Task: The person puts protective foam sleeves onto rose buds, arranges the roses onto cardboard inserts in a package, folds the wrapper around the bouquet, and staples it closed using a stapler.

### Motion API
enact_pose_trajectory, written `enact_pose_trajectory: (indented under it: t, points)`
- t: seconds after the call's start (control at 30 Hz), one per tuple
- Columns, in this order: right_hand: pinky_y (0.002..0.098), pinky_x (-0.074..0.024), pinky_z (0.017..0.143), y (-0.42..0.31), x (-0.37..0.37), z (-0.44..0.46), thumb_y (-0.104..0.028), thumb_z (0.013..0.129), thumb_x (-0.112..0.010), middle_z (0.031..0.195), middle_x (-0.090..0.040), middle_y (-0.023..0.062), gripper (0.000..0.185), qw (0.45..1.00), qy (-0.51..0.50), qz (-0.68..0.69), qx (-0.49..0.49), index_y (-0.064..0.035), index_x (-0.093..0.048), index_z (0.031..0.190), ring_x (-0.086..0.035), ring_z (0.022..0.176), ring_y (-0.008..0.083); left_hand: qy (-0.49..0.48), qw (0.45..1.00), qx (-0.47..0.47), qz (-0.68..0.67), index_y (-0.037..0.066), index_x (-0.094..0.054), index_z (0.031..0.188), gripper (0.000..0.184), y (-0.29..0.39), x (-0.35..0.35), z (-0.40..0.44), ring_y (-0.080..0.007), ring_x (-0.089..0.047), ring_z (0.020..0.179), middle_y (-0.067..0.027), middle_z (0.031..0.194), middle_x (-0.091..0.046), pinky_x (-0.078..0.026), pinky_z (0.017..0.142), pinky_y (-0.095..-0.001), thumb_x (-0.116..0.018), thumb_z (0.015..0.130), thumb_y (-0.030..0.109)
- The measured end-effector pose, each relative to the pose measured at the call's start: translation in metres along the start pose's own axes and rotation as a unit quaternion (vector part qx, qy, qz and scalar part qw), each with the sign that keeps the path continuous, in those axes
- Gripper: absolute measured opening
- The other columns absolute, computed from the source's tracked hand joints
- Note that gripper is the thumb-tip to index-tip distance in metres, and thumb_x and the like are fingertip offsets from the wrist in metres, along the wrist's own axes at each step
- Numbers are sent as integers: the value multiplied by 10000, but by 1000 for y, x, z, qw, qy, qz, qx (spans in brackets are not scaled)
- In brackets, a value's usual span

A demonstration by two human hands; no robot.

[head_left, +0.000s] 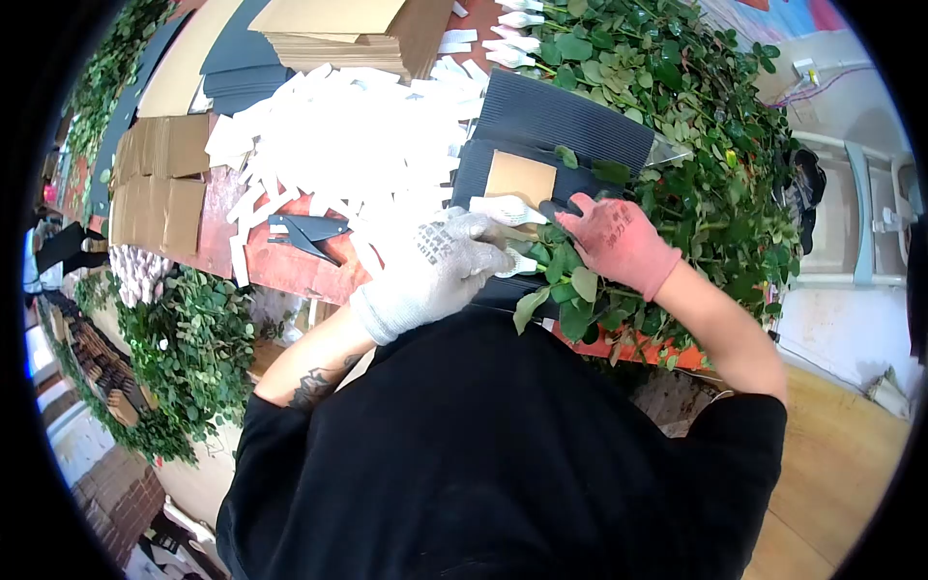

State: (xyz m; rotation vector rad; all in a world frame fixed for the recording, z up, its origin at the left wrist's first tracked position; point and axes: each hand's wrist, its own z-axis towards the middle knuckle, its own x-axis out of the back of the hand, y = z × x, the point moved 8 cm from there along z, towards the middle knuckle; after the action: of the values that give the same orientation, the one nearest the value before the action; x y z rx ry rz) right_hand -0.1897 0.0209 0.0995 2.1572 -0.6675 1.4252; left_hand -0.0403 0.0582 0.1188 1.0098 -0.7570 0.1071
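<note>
My left hand (pixel 440 259), in a whitish glove, has its fingers curled by two rose heads in white sleeves. The upper sleeved rose (pixel 509 209) lies just beyond the fingers; the lower sleeved rose (pixel 522 263) shows by the fingertips. To the right, my right hand (pixel 621 244), in a pink glove, has thumb and fingers bent together beside the rose stems and green leaves (pixel 570 280). What lies between its fingertips is hard to make out. Under both hands is a black corrugated sheet (pixel 570 116) with a tan cardboard piece (pixel 520 179) on it.
A large pile of white paper strips (pixel 338 130) covers the red table (pixel 290 266), near black-handled scissors (pixel 307 234). Cardboard stacks (pixel 333 43) stand behind. Leafy rose stems (pixel 715 174) heap up at right; more bundled roses (pixel 188 338) hang lower left. A white chair (pixel 855 213) stands far right.
</note>
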Motion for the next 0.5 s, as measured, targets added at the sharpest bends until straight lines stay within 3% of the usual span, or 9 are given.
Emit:
enact_pose_trajectory:
  t: [0.1, 0.13, 0.23, 0.33, 0.5]
  points:
    - [336, -501, 607, 2, -2, -14, -141, 817, -523, 917, -563, 106, 288, 997, 70, 18, -31, -123, -599, 1094, -630, 750, 245, -4, 1000, -21, -14, 123, -701, 845, 145, -1, -1, 3, -241, -598, 843, -35, 870, -614, -473, 731, -347, -702, 707, 79]
    - [357, -505, 650, 5, -9, -12, -159, 788, -564, 1065, -576, 137, 329, 997, -6, 41, -65, -140, -608, 1113, -621, 753, 254, -14, 1000, -22, 1, 128, -702, 835, 154, 1, -1, 4, -239, -597, 842, -33, 870, -614, -472, 731, -346, -704, 695, 66]
    - [357, -504, 655, 1, -9, -18, -153, 778, -570, 1105, -569, 143, 329, 996, -1, 31, -81, -137, -619, 1104, -620, 743, 250, -35, 999, -16, 28, 133, -701, 813, 161, 1, -5, 5, -237, -594, 836, -28, 864, -609, -469, 728, -348, -699, 678, 45]
    - [337, -500, 614, 1, -7, -22, -119, 796, -535, 963, -556, 100, 373, 996, 40, 19, -71, -155, -579, 1165, -630, 770, 241, -44, 998, -7, 41, 135, -697, 794, 167, 0, -9, 5, -237, -585, 828, -26, 855, -600, -465, 725, -352, -686, 669, 24]
    - [331, -466, 663, 12, -5, -19, -135, 807, -513, 951, -550, 96, 360, 986, 146, 57, -61, -154, -578, 1161, -607, 779, 230, -74, 995, -3, 65, 128, -691, 777, 150, -2, -13, 10, -238, -569, 827, -29, 852, -589, -459, 721, -349, -667, 673, 22]
